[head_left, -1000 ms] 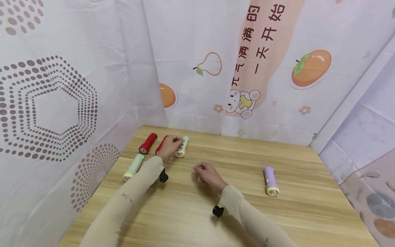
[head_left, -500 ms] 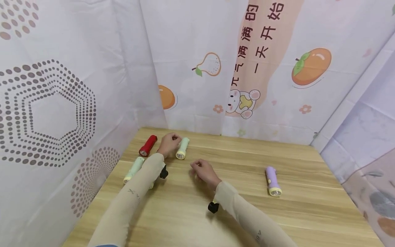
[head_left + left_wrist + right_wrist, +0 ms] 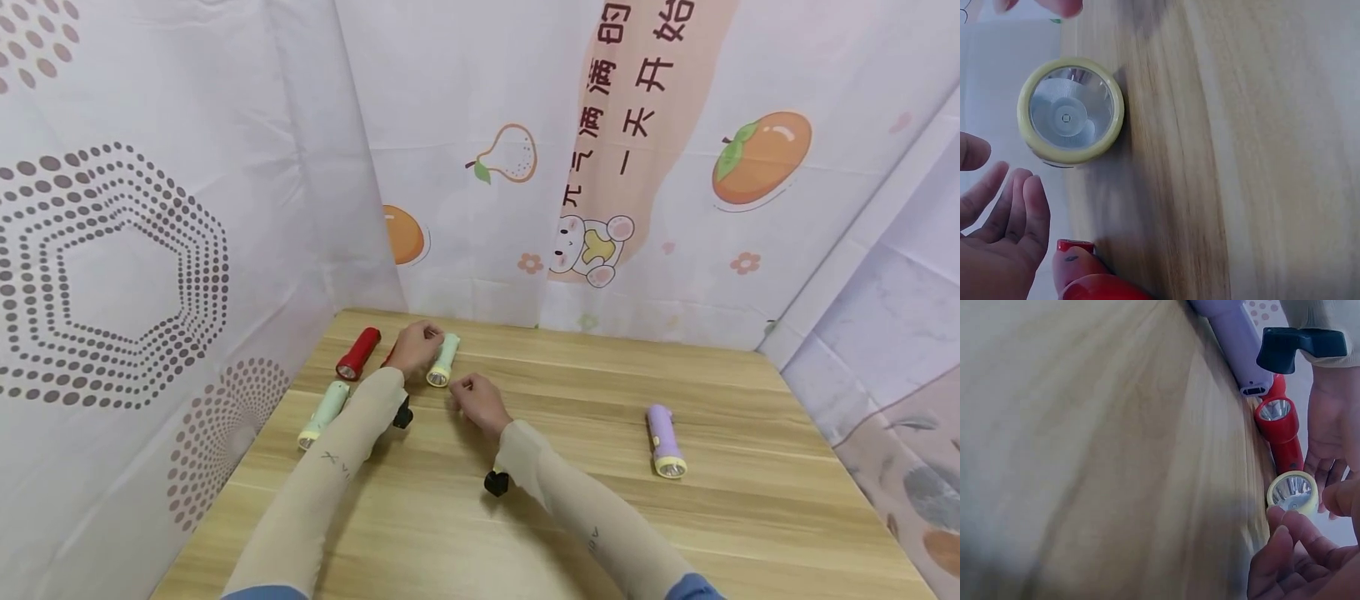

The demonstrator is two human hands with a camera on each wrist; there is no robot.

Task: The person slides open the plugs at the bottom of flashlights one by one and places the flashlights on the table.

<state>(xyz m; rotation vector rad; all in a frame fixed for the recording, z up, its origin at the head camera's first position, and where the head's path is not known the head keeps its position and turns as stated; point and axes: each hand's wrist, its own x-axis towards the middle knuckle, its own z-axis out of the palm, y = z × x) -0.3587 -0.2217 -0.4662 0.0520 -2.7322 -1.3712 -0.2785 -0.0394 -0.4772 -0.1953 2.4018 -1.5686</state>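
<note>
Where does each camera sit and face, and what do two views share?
Head: worn on the head, facing forward and down at the wood-grain table; both beige fabric sleeves, the left hand and the right hand show.
Left wrist: on that wrist, facing the round front of the pale green, yellow-rimmed flashlight; the left hand and blurred fingertips show.
Right wrist: on that wrist, facing across the table; both hands show.
Shared: both wrist views show that flashlight's front.

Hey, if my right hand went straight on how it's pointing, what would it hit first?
Your right hand would probably meet the pale green flashlight beside your left hand, at its lens end, though depth is hard to judge.
</note>
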